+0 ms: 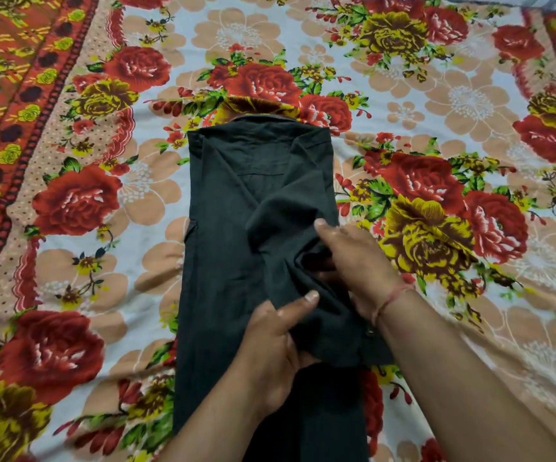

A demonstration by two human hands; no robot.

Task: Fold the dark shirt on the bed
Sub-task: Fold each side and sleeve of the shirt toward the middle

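Observation:
The dark shirt (236, 235) lies lengthwise on the bed as a long narrow strip, collar at the far end, both sides folded in. A sleeve is bunched over its right middle. My left hand (270, 348) pinches the sleeve cloth from below, thumb on top. My right hand (356, 261) grips the same bunched sleeve from the right, fingers curled into the folds. A red thread band circles the right wrist. The shirt's near end is hidden under my forearms.
The bed (436, 105) is covered by a floral sheet with red and yellow roses. A patterned orange border (6, 105) runs along the left side. The sheet lies flat all around the shirt.

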